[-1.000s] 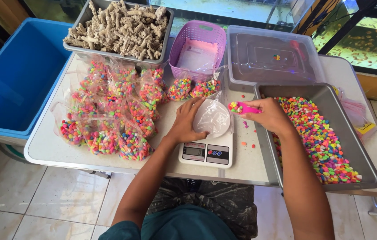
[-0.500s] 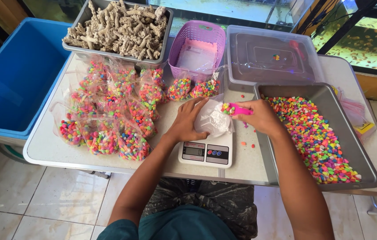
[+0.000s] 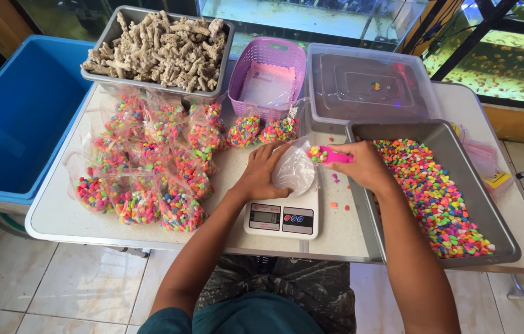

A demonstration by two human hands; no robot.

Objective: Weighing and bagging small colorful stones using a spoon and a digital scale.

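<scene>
Bag: one clear plastic bag [image 3: 294, 170], mouth open, resting on the scale at the worktop's middle.
Left hand: the left hand [image 3: 266, 173] grips the bag's edge, fingers curled.
Right hand: the right hand [image 3: 364, 164] is closed around one pink plastic scoop [image 3: 330, 156] heaped with coloured pebbles, tipped at the bag's mouth.
Scale: one white digital kitchen scale [image 3: 283, 216], under the bag.
Trays: two grey trays, one of loose neon pebbles [image 3: 453, 204] at right, one of pale coral pieces [image 3: 157, 46] at back left.
Filled bags: over a dozen small bags of pebbles [image 3: 150, 167], heaped at left.
Others: one purple basket [image 3: 268, 71]; one lidded clear box [image 3: 367, 83]; one blue tub [image 3: 14, 117].
Surface: white worktop [image 3: 342, 238], a few stray pebbles.
Room: pale tiled floor [image 3: 51, 291].
</scene>
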